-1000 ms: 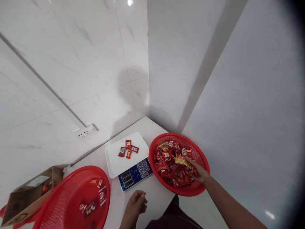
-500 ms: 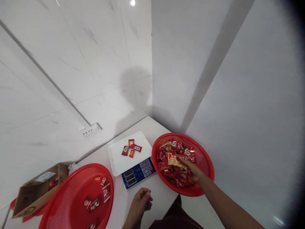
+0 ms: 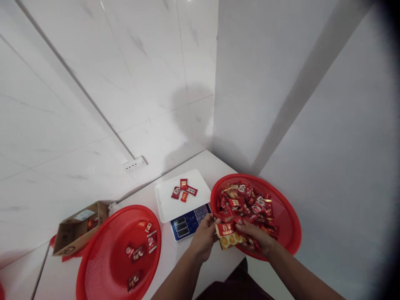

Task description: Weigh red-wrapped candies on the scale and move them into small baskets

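My right hand (image 3: 258, 238) is closed round several red-wrapped snack packets at the near edge of the right red basket (image 3: 292, 231). Foremost among them is a red and gold snack packet (image 3: 230, 238) with yellow round shapes printed on it. My left hand (image 3: 203, 237) meets it from the left, its fingers closed at the packet's left edge; the fingertips are partly hidden. Behind both hands, the basket holds a heap of red snack packets (image 3: 246, 202). Several small red packets (image 3: 183, 183) lie on the white pan (image 3: 165, 208) of a digital scale (image 3: 184, 225).
At the left stands another red basket (image 3: 103, 250) with several packets in it. Beyond it is an open cardboard box (image 3: 75, 239) holding some red packets. The white table (image 3: 215, 162) meets two walls in a corner, with a socket strip (image 3: 134, 164) on the left wall.
My right hand has lifted packets from the heap toward the basket's near rim. My left hand has moved right and forward to meet them. The view has shifted slightly left.
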Motion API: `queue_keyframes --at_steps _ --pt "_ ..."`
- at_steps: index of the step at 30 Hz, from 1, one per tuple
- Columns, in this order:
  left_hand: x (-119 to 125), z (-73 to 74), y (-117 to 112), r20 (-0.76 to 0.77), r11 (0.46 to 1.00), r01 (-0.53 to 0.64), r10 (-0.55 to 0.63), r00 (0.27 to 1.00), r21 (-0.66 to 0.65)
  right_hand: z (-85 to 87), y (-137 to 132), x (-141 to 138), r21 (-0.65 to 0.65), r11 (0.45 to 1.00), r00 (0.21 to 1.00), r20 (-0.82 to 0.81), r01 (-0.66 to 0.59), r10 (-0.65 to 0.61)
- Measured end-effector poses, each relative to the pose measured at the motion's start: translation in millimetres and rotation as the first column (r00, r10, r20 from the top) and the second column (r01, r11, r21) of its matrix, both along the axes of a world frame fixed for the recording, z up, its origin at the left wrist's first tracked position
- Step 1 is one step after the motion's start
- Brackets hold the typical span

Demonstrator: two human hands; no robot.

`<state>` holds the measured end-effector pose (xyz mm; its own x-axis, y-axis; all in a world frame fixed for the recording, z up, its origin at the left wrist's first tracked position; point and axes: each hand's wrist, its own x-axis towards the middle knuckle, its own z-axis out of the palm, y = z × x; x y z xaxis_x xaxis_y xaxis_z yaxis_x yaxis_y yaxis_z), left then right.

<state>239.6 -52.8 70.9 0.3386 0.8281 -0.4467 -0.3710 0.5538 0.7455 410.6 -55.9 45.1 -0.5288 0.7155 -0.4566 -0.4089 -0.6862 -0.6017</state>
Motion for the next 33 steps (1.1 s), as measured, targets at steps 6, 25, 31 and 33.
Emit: queue_keyframes --at_steps 6,25,31,33 --pt "-1 0.4 -2 -0.049 0.993 -0.115 0.115 0.992 -0.004 4.5 -1 -12 -0.132 0.989 0.993 -0.092 0.059 -0.071" --pt "-78 -38.7 43 -0.046 0.761 -0.602 0.611 0.790 -0.240 0.6 -3 0 -0.185 0.974 0.991 0.035 0.130 -0.126" --pt "-78 -35.8 29 -0.065 0.832 -0.479 0.481 0.874 -0.279 -1.8 -2 -14 -0.184 0.974 0.987 0.110 0.135 -0.116" --pt "-68 -33.5 12 -0.054 0.895 -0.350 0.349 0.935 -0.275 -4.6 -3 -19 -0.175 0.975 0.983 0.142 0.137 -0.112"
